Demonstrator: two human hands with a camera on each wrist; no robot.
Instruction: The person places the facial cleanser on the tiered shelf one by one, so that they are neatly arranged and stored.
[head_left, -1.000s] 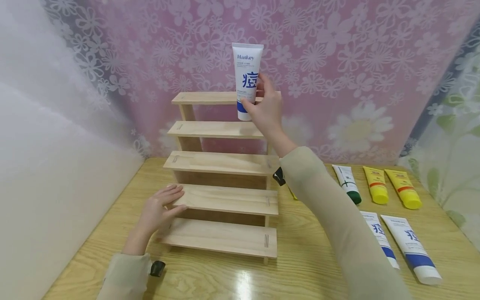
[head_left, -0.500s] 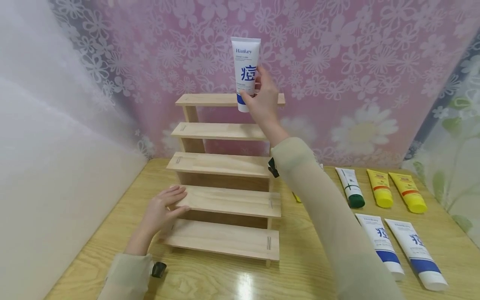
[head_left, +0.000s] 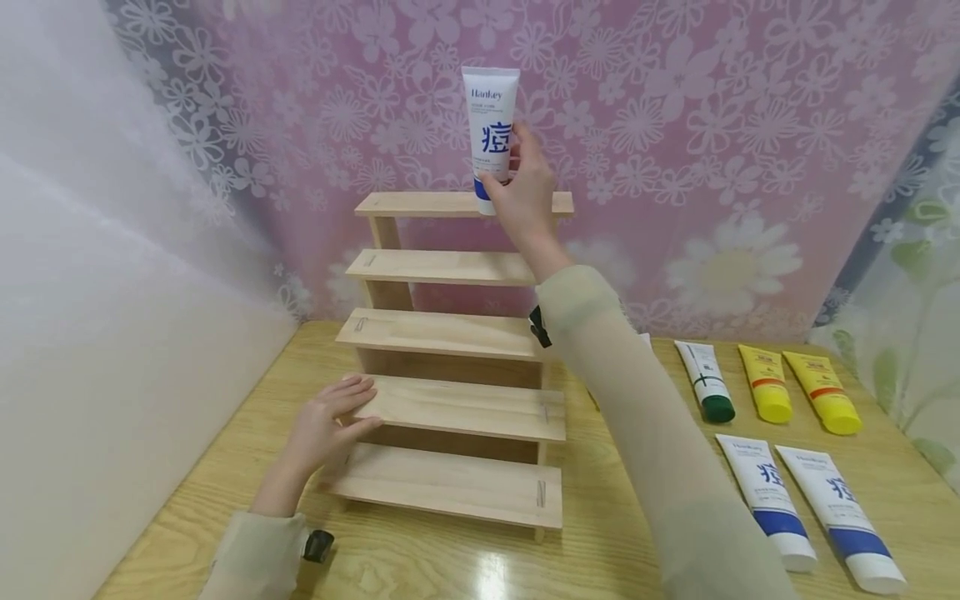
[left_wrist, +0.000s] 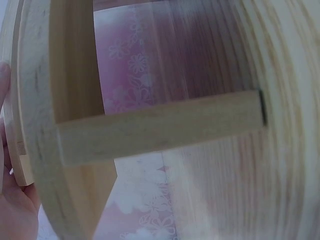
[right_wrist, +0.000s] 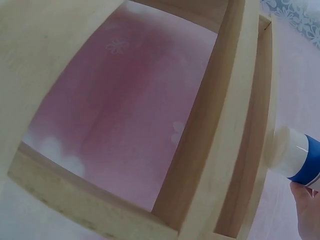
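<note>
My right hand [head_left: 527, 198] grips a white tube with a blue band [head_left: 491, 125], cap down, in front of the top shelf of a five-tier wooden stand [head_left: 450, 333]. In the right wrist view the tube's white cap [right_wrist: 290, 151] is beside the top board's edge, and part of the right hand [right_wrist: 308, 212] shows below it. My left hand [head_left: 320, 429] rests on the left end of the second board from the bottom. The left wrist view shows part of the left hand [left_wrist: 17, 212] at the stand's edge.
On the table's right lie two white-and-blue tubes [head_left: 765, 492] [head_left: 838, 512], a white tube with a green cap [head_left: 703, 377] and two yellow tubes [head_left: 767, 382] [head_left: 822, 390]. Another yellow item is mostly hidden behind my right sleeve. A floral backdrop [head_left: 720, 167] stands behind.
The white tube in my right hand appears slightly higher in the head view, its cap end now near the top board. My left hand keeps its place on the stand. The head view has shifted slightly.
</note>
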